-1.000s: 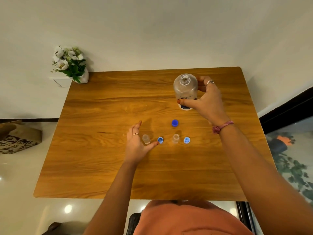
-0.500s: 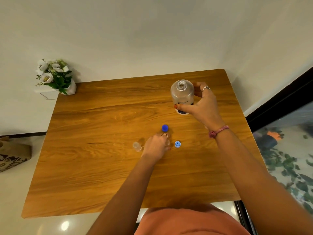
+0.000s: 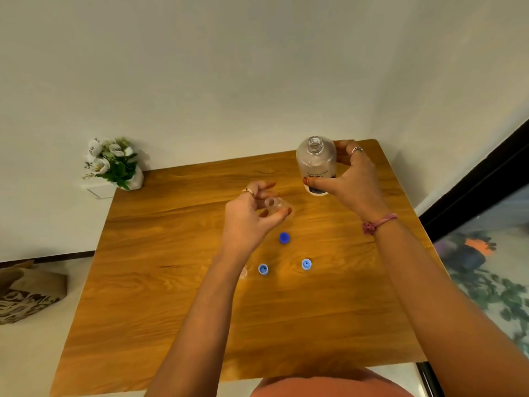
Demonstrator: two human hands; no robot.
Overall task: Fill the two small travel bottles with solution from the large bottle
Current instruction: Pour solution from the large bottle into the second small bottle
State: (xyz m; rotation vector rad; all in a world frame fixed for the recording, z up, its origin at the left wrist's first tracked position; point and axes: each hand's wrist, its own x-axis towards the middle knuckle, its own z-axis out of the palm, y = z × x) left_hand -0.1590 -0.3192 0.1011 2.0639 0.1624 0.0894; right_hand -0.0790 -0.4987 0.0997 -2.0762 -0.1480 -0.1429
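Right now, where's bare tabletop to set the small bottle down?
Free: the wide left stretch of the table between the flower pot and the left forearm, and the near right side below the light blue caps. Crowded: the middle around the dark blue cap and the large bottle.

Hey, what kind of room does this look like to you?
Probably a home or small office corner: a plain wooden table against white walls, a small white pot of artificial white flowers, and a patterned brown paper bag on the tiled floor.

The counter [image 3: 171, 282] is smooth, slightly glossy wood; the large bottle [image 3: 316, 164] is frosted clear plastic; the caps [image 3: 284, 238] are blue plastic.
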